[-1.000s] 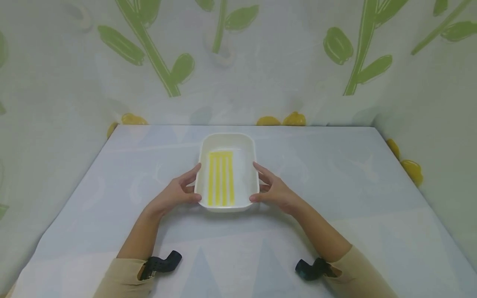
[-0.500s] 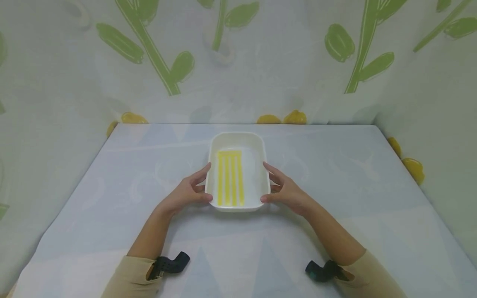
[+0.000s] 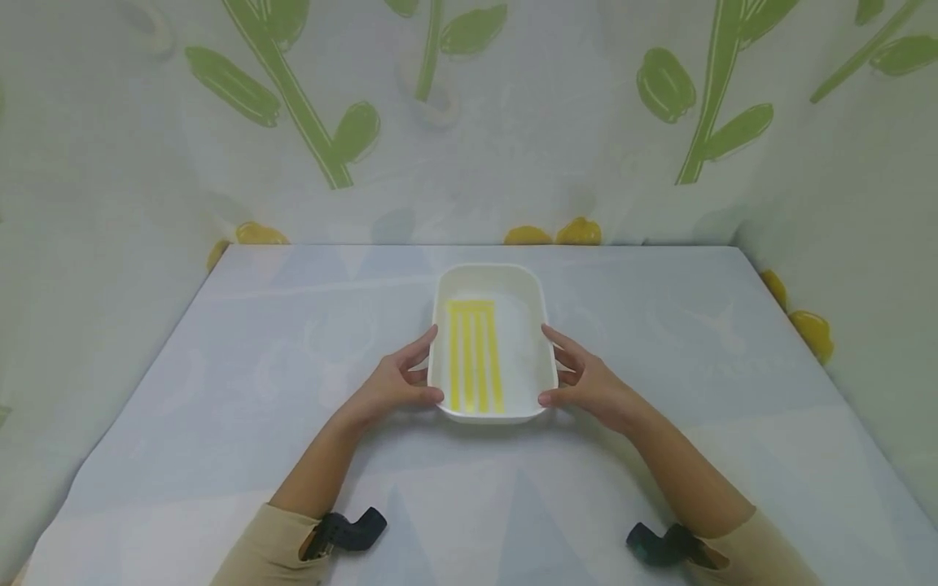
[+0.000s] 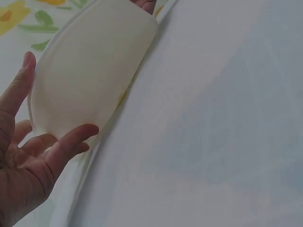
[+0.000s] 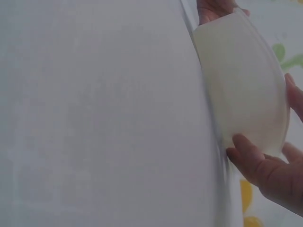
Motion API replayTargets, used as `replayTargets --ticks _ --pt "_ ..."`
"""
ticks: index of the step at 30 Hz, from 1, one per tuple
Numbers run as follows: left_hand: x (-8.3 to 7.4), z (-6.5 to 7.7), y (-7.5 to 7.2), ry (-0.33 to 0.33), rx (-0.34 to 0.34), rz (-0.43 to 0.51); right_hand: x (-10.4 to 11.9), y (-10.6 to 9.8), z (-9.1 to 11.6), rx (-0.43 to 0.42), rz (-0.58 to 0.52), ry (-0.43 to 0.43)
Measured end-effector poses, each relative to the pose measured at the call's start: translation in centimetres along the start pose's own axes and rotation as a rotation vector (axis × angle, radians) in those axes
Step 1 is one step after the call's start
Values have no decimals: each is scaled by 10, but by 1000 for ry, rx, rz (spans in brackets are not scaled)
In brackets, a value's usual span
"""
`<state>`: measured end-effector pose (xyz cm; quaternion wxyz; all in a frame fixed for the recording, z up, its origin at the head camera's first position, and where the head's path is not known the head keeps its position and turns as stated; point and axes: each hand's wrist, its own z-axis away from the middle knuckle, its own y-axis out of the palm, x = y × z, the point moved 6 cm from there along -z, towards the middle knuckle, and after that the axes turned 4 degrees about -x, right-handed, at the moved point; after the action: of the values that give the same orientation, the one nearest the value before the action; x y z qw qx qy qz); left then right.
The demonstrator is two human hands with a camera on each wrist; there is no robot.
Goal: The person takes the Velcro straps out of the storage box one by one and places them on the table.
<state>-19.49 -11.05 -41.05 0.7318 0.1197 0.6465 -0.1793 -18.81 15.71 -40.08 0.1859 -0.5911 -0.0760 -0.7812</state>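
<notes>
A white rectangular tray with rounded corners is held between both hands near the middle of the table. Inside it, toward the left, lie several yellow strips side by side, with one more across their far end. My left hand grips the tray's left side, thumb at the near corner and fingers along the wall. On the opposite side my right hand grips it the same way. Both wrist views show the tray's pale outer wall with fingertips against it.
The table has a pale blue and white cover with faint triangles. Behind it and at both sides stands a whitish wall printed with green leaves and yellow flowers. Black wrist devices show at both beige sleeves.
Both hands have moved the tray to the right across the table, keeping their grip on its sides. The yellow strips have gone along with it.
</notes>
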Motion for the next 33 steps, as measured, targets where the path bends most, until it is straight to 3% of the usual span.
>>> replayTargets --ticks 14,21,33 --pt "0 -7 25 2 52 88 -7 -21 17 -31 58 52" --pt "-2 -12 37 -10 53 74 -14 -35 26 -58 83 83" --pt "0 -14 51 -1 47 156 -10 -45 32 -24 98 37"
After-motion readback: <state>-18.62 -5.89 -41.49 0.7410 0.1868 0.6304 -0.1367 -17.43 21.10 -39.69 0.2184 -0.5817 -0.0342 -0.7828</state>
